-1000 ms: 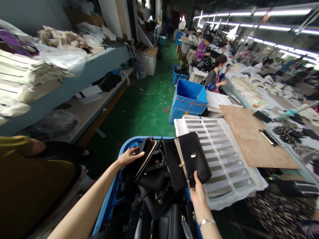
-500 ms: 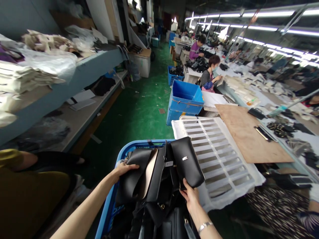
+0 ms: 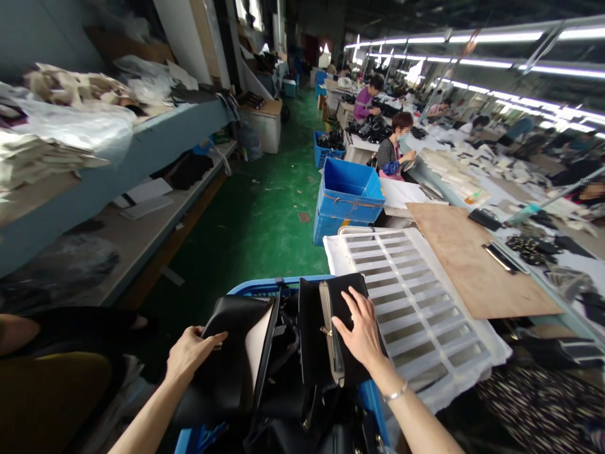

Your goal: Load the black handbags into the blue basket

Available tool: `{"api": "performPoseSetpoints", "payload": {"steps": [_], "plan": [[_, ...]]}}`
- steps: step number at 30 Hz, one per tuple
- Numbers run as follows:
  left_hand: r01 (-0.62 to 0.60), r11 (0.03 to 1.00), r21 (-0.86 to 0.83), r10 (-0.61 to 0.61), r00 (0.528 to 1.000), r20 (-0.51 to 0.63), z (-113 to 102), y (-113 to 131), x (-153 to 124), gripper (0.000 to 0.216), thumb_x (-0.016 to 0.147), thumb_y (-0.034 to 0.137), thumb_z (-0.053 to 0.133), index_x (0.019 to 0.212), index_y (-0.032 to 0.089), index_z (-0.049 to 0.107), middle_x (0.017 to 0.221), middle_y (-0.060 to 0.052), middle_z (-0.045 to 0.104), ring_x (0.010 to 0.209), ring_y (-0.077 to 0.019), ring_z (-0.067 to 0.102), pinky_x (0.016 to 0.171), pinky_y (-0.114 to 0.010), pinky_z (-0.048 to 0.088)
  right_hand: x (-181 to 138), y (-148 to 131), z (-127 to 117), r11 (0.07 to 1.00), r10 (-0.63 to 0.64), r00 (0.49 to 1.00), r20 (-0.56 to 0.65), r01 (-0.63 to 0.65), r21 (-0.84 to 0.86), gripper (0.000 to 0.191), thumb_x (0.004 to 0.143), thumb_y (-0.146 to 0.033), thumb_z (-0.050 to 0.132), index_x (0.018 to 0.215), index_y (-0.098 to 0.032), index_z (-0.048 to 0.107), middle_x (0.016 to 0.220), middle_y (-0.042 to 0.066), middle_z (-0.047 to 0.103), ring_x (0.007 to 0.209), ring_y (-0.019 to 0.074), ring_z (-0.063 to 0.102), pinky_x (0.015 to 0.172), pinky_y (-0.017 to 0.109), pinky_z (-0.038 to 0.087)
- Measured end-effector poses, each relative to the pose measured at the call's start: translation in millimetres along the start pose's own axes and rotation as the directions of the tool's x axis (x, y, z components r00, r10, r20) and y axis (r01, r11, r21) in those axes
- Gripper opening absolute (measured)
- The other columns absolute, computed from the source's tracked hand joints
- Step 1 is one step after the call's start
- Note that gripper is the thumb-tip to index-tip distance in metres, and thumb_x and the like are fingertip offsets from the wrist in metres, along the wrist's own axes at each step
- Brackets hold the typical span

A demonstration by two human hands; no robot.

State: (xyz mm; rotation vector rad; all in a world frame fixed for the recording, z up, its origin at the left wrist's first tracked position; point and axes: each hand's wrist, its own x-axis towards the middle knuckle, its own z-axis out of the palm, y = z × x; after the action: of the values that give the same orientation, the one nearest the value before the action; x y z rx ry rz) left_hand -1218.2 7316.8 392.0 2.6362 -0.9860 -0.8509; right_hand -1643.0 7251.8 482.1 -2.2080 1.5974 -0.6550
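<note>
Right hand (image 3: pixel 362 331) lies flat, fingers spread, on a black bag (image 3: pixel 338 334); left hand (image 3: pixel 189 353) grips the edge of a second black bag (image 3: pixel 231 359). Both bags stand on the pile in the blue crate (image 3: pixel 265 287). Judged part-way: both remain in the crate, none on the white slatted tray (image 3: pixel 425 315) alongside. The right bag's long axis runs away from the wearer, clasp edge leftward.

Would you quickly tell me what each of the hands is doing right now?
Left hand: closed on the edge of a black bag.
Right hand: open, fingers spread flat on a second black bag.
</note>
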Motion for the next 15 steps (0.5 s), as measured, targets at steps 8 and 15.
{"api": "performPoseSetpoints", "payload": {"steps": [8, 15], "plan": [[-0.063, 0.997, 0.038, 0.069, 0.981, -0.179, -2, 41, 9, 0.063, 0.083, 0.064, 0.052, 0.119, 0.013, 0.058, 0.111, -0.017, 0.066, 0.102, -0.0361, 0.065, 0.086, -0.045, 0.051, -17, 34, 118, 0.972, -0.119, 0.943, 0.310, 0.174, -0.156, 0.050, 0.107, -0.030, 0.033, 0.156, -0.027, 0.036, 0.166, 0.005, 0.020, 0.155, 0.0224, 0.017, 0.128, 0.050, 0.012], [-0.617, 0.740, 0.268, 0.667, 0.724, -0.173, 44, 83, -61, 0.066, 0.093, 0.057, 0.046, 0.153, 0.030, 0.040, 0.164, -0.006, 0.033, 0.152, -0.0316, 0.026, 0.121, -0.048, 0.025, -17, 57, 164, 0.966, -0.129, 0.946, 0.298, 0.188, -0.176, 0.064, 0.098, -0.006, 0.032, 0.160, -0.019, 0.024, 0.167, 0.005, 0.018, 0.155, 0.0227, 0.012, 0.129, 0.050, 0.017]]}}
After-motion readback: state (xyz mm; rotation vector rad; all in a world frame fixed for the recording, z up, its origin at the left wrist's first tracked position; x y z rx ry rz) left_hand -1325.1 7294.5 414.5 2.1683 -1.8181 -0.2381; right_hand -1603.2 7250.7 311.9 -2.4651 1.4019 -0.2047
